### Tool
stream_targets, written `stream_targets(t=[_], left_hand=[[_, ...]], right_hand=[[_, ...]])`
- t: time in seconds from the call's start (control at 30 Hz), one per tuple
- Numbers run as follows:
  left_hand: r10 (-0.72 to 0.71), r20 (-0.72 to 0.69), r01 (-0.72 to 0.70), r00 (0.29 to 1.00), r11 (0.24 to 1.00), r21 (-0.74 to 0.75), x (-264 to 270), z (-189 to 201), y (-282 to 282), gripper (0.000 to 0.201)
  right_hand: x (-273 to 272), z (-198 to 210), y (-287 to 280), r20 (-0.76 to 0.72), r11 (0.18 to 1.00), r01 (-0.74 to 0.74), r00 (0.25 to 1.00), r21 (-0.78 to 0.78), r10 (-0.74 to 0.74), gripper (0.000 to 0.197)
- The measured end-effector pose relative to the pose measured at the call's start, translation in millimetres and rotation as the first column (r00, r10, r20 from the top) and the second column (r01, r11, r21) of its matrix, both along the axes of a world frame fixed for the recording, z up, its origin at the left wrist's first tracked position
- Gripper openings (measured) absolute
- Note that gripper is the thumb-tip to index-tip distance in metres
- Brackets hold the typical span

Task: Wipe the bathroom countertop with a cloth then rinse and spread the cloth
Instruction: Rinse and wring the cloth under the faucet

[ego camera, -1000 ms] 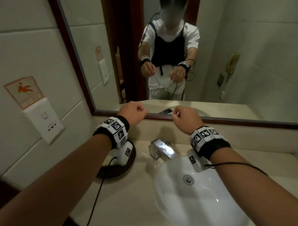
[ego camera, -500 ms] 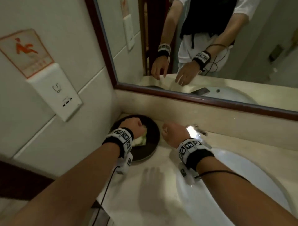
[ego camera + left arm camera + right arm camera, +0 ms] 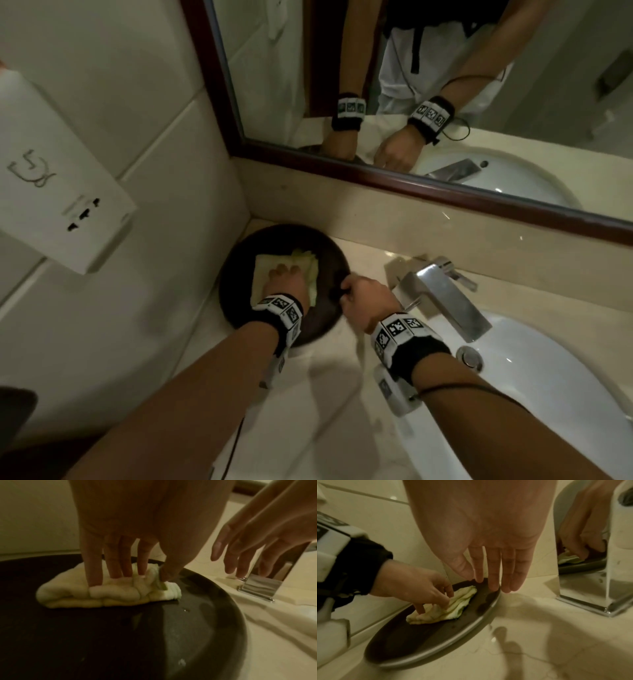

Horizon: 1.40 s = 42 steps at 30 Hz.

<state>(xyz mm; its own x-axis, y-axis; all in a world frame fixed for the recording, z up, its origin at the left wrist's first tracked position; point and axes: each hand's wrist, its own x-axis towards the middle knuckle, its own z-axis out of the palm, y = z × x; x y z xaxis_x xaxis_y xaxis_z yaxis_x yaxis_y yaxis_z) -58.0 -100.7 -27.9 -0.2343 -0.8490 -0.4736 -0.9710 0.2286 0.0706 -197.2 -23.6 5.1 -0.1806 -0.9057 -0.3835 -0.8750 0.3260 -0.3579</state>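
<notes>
Left hand point(image 3: 287, 278) now on cloth point(image 3: 270, 270) in tray point(image 3: 239, 274)

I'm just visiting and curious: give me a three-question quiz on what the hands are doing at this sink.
1. True or false: the cloth lies on the dark round tray.
2. Which hand has its fingers on the cloth? A) left hand B) right hand
3. Fill in: the right hand's fingers are at the tray's ____, beside the tap.

Key: 1 true; 2 A; 3 rim.
</notes>
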Motion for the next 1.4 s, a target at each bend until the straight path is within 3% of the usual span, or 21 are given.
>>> stream_targets(t=[0.07,0.17,0.23,0.33,0.4,0.47,0.53,0.63,0.73,0.87,1.0,1.07,1.23,1.4], left_hand=[[0.011,0.008,-0.012,1.000,0.998,0.057,2.2,-0.5,-5.6,0.045],[0.011,0.038,-0.017,0.999,0.984,0.178,3.7,16.3,-12.3,0.063],[-0.001,-0.052,0.007,0.999,0.994,0.112,-3.4,41.2,-18.2,0.063],[0.105,-0.239,-0.107,0.965,0.994,0.008,-21.2,95.3,-10.4,0.037],[0.087,-0.278,-0.107,0.957,0.992,-0.059,-37.0,129.3,1.2,0.024],[0.006,-0.275,-0.043,0.961,0.991,-0.127,-54.9,160.5,18.3,0.024],[-0.064,-0.291,0.016,0.954,0.986,-0.166,-72.5,183.0,36.9,0.027],[-0.089,-0.280,0.046,0.956,0.986,-0.158,-96.2,205.6,68.6,0.024],[-0.140,-0.140,0.129,0.980,0.988,-0.087,-116.4,203.4,99.2,0.023],[-0.188,-0.060,0.185,0.980,0.982,-0.048,-134.8,185.9,135.5,0.020],[-0.180,-0.086,0.184,0.980,0.982,0.038,-147.7,163.1,163.7,0.019],[-0.135,-0.162,0.141,0.978,0.990,0.027,-152.6,158.7,172.4,0.011],[-0.018,-0.253,0.033,0.967,0.998,0.056,-162.9,152.6,191.0,0.017],[-0.018,-0.371,0.102,0.928,0.973,0.207,-174.2,139.5,214.0,0.012]], right_hand=[[-6.1,0.3,-1.1,0.022,1.000,0.023,1.000,-0.020,-0.022,0.032],[-16.2,8.8,-3.7,0.044,0.996,0.054,0.998,-0.075,-0.050,0.027],[-24.6,21.0,-3.7,0.032,0.984,0.085,0.996,-0.155,-0.081,0.026],[-43.8,41.5,2.6,0.046,0.925,0.182,0.983,-0.332,-0.177,0.024],[-62.2,49.9,12.2,0.043,0.873,0.239,0.969,-0.425,-0.244,0.024],[-87.0,53.1,25.3,0.011,0.826,0.287,0.947,-0.485,-0.322,0.024],[-115.9,53.4,39.0,-0.062,0.814,0.314,0.918,-0.489,-0.391,0.027],[-158.6,49.6,55.6,-0.138,0.894,0.358,0.905,-0.269,-0.403,0.036],[-183.0,34.6,62.8,-0.101,0.948,0.307,0.944,-0.087,-0.315,0.023],[-193.0,20.4,67.6,-0.049,0.977,0.182,0.981,-0.112,-0.189,0.026],[-203.8,8.6,67.7,-0.076,0.988,0.121,0.989,-0.095,-0.128,0.025],[-206.1,4.3,66.0,-0.082,0.988,0.113,0.989,-0.101,-0.121,0.023],[-201.0,-2.4,59.7,-0.125,0.991,0.096,0.986,-0.094,-0.108,0.021],[-205.6,-15.4,63.4,-0.071,0.977,0.164,0.982,-0.133,-0.174,0.021]])
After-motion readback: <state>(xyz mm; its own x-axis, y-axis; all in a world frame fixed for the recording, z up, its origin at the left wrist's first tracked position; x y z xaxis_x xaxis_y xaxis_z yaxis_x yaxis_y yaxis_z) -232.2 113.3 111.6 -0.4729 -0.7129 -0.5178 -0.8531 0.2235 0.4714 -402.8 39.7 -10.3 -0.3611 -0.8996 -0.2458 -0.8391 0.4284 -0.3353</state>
